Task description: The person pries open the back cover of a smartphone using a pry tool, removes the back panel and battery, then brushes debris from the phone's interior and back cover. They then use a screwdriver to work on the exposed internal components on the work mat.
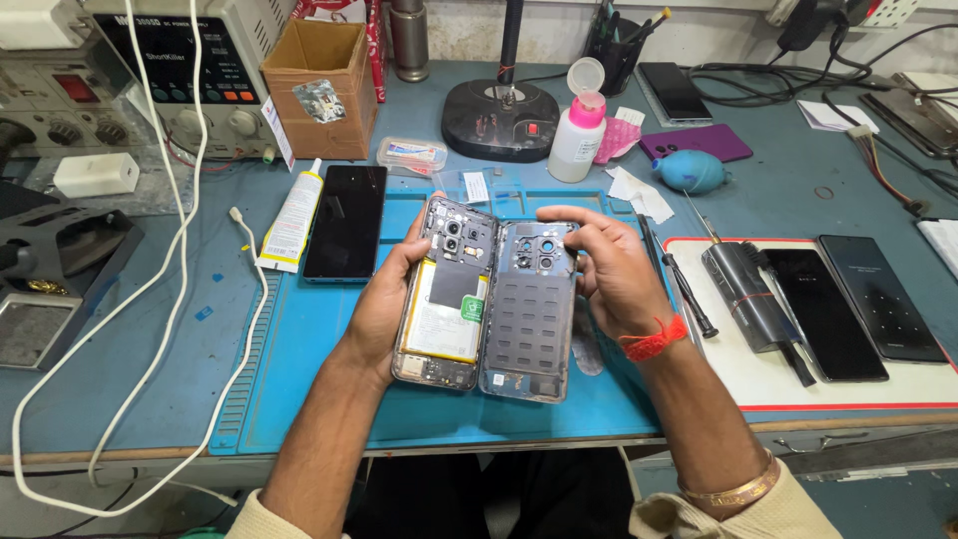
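My left hand point(384, 304) grips an opened phone body point(444, 294) by its left edge, its battery and camera modules showing. My right hand point(611, 271) holds the detached grey back cover point(529, 314), inner side up, right beside the phone body, with fingers curled over the cover's top edge near the camera cut-outs. Both parts hover just above a blue work mat point(329, 339).
A black phone point(345, 222) and a glue tube point(292, 215) lie left of the mat. A white mat point(848, 384) at right bears two dark phones and a black tool point(743, 294). A screwdriver point(689, 294), bottle point(577, 135), cardboard box point(321, 90) and white cable point(185, 240) surround the area.
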`<state>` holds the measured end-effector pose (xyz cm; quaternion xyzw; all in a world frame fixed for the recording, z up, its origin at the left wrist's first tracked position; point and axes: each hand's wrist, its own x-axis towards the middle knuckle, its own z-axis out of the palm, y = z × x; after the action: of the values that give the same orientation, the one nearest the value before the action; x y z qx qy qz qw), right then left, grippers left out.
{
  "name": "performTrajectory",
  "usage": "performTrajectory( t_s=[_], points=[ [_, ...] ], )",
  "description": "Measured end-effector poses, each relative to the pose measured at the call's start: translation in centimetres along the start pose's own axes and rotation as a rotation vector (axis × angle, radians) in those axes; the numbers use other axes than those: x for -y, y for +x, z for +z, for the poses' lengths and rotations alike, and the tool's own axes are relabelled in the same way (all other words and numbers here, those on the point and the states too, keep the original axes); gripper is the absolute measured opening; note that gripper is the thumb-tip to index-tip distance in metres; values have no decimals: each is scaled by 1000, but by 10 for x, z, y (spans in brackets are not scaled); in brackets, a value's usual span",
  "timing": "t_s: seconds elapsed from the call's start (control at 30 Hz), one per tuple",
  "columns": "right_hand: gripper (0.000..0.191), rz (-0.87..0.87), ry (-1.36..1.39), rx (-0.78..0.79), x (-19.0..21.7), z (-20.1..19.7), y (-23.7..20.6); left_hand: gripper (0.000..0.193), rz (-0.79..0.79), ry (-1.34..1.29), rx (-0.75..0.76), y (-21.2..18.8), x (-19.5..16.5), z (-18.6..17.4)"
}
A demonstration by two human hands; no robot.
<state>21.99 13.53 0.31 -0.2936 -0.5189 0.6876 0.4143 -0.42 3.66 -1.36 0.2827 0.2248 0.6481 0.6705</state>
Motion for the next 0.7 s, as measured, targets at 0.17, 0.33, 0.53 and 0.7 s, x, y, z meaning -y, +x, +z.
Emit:
performTrajectory(
  t_s=[0.17, 0.33, 0.53, 0.7],
  points=[
    [34, 32, 75, 10, 2, -9, -4, 58, -15, -72, 130, -2, 0, 2],
    [34, -9, 36, -7, -1, -18, -3, 54, -51, -59, 142, -3, -1, 6],
    [33, -31, 40, -28, 1, -30, -1, 58, -86, -115, 238, -10, -7, 11],
    [32, -57, 5, -51, 5, -40, -3, 64, -150, -165, 225, -15, -9, 15]
  ],
)
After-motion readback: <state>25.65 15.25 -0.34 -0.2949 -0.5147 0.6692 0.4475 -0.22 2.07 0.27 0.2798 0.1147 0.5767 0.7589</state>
